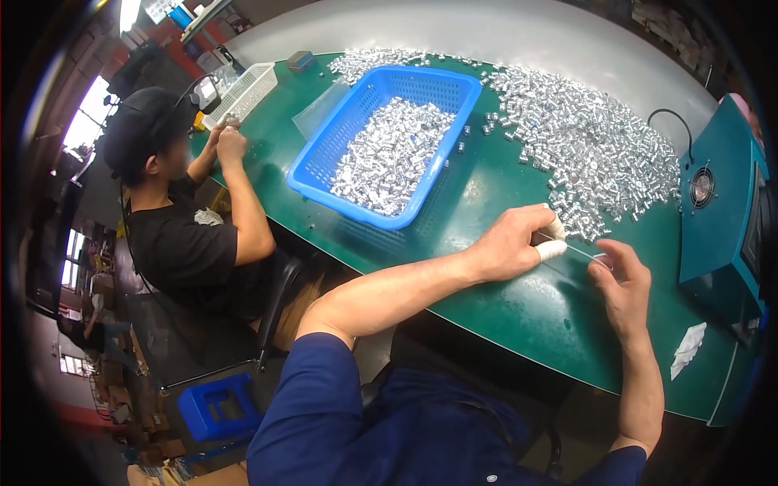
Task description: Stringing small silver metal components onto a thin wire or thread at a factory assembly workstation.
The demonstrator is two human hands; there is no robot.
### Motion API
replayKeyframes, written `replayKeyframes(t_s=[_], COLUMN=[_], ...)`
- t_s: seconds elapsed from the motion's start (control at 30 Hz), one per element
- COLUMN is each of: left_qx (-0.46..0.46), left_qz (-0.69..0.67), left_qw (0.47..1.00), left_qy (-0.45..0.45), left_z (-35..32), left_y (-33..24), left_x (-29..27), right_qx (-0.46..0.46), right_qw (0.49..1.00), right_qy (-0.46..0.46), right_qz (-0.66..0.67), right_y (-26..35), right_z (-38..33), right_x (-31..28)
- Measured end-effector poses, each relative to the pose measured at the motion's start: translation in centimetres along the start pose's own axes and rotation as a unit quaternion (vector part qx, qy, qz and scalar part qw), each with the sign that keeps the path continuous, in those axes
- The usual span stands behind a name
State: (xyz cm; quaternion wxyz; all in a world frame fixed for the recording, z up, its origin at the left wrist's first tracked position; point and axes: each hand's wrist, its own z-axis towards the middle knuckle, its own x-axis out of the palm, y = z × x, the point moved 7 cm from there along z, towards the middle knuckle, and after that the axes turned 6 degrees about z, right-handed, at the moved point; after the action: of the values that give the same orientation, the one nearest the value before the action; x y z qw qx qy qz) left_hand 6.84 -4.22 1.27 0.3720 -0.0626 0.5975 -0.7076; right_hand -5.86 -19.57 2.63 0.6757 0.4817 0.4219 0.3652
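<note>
My left hand (515, 243) is over the green table, with white covers on its thumb and index finger. Those two fingertips are pinched together; whatever lies between them is too small to make out. My right hand (626, 287) pinches a thin, pale, rod-like piece (579, 253), which points across toward the left fingertips. Just beyond both hands spreads a large heap of small shiny metal cylindrical parts (579, 138). To the left of the heap, a blue perforated plastic basket (304, 174) holds many more of these parts.
On the right stands a teal machine (713, 235) with a fan and a cable. A crumpled white tissue (688, 350) lies near it. At the left, a co-worker in black (182, 243) sits handling something by a white basket (255, 89). A blue stool (217, 407) is on the floor.
</note>
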Motion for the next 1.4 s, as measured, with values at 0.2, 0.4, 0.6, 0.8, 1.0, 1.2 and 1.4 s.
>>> replayKeyframes(t_s=[0.2, 0.4, 0.6, 0.8, 1.0, 1.2, 1.4], left_qx=[-0.005, 0.111, 0.118, 0.205, 0.143, 0.177, 0.092], left_qz=[0.016, 0.109, 0.122, 0.195, 0.126, 0.19, 0.156], left_qw=[1.0, 0.988, 0.985, 0.958, 0.981, 0.965, 0.983], left_qy=[0.013, -0.007, -0.033, -0.056, -0.034, -0.044, -0.02], left_z=[-0.1, 0.0, -0.1, -0.6, -0.1, -0.1, 0.4], left_y=[0.1, -1.0, -0.9, -2.1, -1.2, -2.2, -1.6], left_x=[0.2, -0.1, -0.5, -0.3, -0.5, -0.6, -0.2], right_qx=[-0.232, 0.232, 0.045, 0.246, -0.084, 0.199, -0.298], right_qw=[0.95, 0.955, 0.997, 0.947, 0.988, 0.963, 0.941], right_qy=[-0.007, 0.083, 0.036, 0.081, 0.034, 0.049, -0.012], right_qz=[-0.209, 0.167, -0.045, 0.189, -0.121, 0.172, -0.161], right_y=[2.5, -4.2, -1.7, -4.0, 0.7, -4.0, 1.6], right_z=[-0.6, -0.4, 0.1, -0.7, -0.1, 0.1, -0.5], right_x=[-0.6, -0.1, -0.4, 0.0, -0.2, 0.1, -0.5])
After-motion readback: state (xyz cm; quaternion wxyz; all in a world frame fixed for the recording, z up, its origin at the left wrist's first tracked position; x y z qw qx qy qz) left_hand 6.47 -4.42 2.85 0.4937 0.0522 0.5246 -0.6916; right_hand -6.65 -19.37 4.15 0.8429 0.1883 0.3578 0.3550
